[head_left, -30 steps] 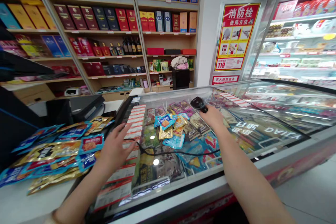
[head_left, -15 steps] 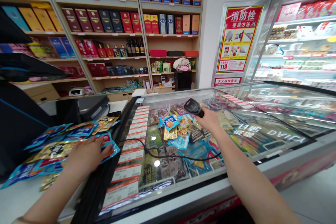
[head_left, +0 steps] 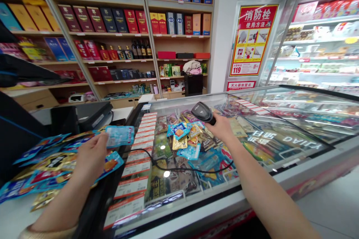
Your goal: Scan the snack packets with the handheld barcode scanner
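Note:
My left hand point(head_left: 91, 155) pinches a light-blue snack packet point(head_left: 120, 136) by its left end, its printed back turned up, above a heap of blue and gold snack packets point(head_left: 57, 160) on the counter at left. My right hand point(head_left: 220, 127) is wrapped round the handle of a black barcode scanner point(head_left: 202, 112), whose head points left over the freezer glass. Beneath the scanner, a smaller pile of blue and gold packets point(head_left: 181, 130) lies on the glass. The scanner's black cable point(head_left: 187, 168) loops across the lid.
The glass-topped freezer point(head_left: 207, 209) fills the middle and right, with a row of price labels point(head_left: 141, 149) along its left side. A dark monitor point(head_left: 17, 119) and a black machine point(head_left: 89, 114) stand at left. Shelves of boxes point(head_left: 112, 33) line the back wall.
My left hand has lifted a packet off the heap, where it lay flat before, and turned it back side up. The scanner has tilted and moved slightly left in my right hand.

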`<state>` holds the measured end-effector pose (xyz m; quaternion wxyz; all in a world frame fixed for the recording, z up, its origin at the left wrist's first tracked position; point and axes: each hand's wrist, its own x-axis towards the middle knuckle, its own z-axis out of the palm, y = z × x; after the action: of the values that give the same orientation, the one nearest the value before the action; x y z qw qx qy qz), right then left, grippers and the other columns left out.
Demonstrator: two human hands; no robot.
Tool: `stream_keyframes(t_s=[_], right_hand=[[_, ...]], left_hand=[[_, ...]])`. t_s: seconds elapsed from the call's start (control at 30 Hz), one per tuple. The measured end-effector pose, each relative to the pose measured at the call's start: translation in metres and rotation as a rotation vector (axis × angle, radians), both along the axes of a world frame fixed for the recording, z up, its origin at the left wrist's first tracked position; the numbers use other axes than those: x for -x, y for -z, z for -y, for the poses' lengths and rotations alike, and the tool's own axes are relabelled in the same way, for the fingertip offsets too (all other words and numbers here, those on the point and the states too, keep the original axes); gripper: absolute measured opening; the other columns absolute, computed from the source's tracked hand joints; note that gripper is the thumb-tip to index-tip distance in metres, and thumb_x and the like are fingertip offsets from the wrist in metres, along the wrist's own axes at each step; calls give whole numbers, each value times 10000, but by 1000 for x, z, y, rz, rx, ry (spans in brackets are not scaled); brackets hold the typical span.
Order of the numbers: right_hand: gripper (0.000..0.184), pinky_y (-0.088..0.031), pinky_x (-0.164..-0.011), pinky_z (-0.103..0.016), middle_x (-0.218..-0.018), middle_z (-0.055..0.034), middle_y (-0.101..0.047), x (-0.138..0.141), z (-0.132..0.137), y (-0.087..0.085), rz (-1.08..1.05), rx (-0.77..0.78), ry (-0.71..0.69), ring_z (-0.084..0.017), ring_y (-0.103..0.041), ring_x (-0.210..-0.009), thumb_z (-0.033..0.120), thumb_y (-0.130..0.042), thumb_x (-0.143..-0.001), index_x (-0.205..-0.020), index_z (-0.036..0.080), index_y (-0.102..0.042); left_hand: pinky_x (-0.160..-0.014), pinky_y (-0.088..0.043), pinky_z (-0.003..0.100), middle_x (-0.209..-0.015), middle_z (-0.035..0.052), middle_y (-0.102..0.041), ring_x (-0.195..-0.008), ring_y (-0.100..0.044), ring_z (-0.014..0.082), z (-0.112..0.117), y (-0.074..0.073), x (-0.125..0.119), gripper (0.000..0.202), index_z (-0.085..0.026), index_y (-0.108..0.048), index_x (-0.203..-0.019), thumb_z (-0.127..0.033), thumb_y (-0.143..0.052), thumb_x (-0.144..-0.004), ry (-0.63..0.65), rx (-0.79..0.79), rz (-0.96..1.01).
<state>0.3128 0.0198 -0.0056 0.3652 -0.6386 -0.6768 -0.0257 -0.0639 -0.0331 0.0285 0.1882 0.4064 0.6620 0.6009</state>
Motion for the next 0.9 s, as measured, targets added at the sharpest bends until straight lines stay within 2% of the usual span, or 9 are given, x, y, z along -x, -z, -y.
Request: stream_keyframes(t_s=[0.07, 0.1, 0.23, 0.4, 0.47, 0.63, 0.77, 0.9], right_hand=[[262, -445, -679, -267, -858, -63, -726, 0, -1, 2, -30, -75, -112, -228, -660, -801, 326, -637, -722, -944, 198, -692], [244, -441, -671, -262, -845, -61, -724, 0, -1, 3, -41, -101, -180, -222, -657, -785, 305, -641, -710, -918, 190, -694], [204, -430, -654, -236, -800, -36, -716, 7, 1, 6, -56, -90, -473, -182, -640, -723, 215, -641, -676, -870, 176, -693], [201, -430, -691, -223, -835, -24, -714, 23, 13, 3, 16, 7, -695, -169, -642, -762, 225, -662, -695, -892, 193, -686], [172, -420, -673, -218, -823, -25, -709, 30, 18, 1, 63, 25, -731, -166, -638, -753, 229, -664, -695, -862, 193, -682], [172, -415, -691, -235, -791, -26, -710, 41, 28, -4, 224, 65, -715, -187, -647, -774, 272, -660, -699, -857, 214, -692], [227, -414, -702, -240, -831, -12, -730, 44, 30, -3, 304, 111, -690, -198, -665, -826, 294, -648, -708, -924, 250, -699], [218, -410, -688, -239, -852, -17, -737, 45, 30, -2, 319, 110, -695, -196, -669, -821, 293, -635, -719, -922, 242, -696]], left_hand=[[-565, -502, 250, -641, -4, -608, -612, -569, 149, -10, 4, -22, 77, -175, -561, -710, -196, -530, -777, 92, -14, 426], [-587, -528, 266, -682, 5, -628, -634, -591, 150, -14, 7, -33, 58, -176, -559, -729, -170, -524, -776, 121, -2, 553], [-630, -570, 310, -741, 30, -659, -651, -633, 158, -27, 21, -66, 100, -177, -575, -773, -113, -499, -778, 202, 44, 741], [-655, -567, 291, -854, 44, -703, -741, -672, 176, -28, 41, -80, 143, -213, -624, -858, -157, -499, -820, 282, 119, 721], [-682, -568, 298, -927, 53, -715, -819, -685, 188, -27, 46, -80, 143, -224, -612, -881, -166, -495, -823, 279, 140, 687], [-741, -569, 327, -1113, 108, -698, -992, -677, 218, -27, 51, -75, 156, -219, -562, -943, -287, -446, -865, 359, 209, 471], [-731, -570, 326, -1109, 132, -701, -1035, -667, 233, -28, 54, -72, 226, -213, -559, -965, -328, -392, -865, 392, 215, 250], [-754, -570, 347, -1116, 129, -699, -1042, -664, 242, -27, 55, -73, 215, -213, -561, -968, -333, -441, -837, 380, 203, 354]])
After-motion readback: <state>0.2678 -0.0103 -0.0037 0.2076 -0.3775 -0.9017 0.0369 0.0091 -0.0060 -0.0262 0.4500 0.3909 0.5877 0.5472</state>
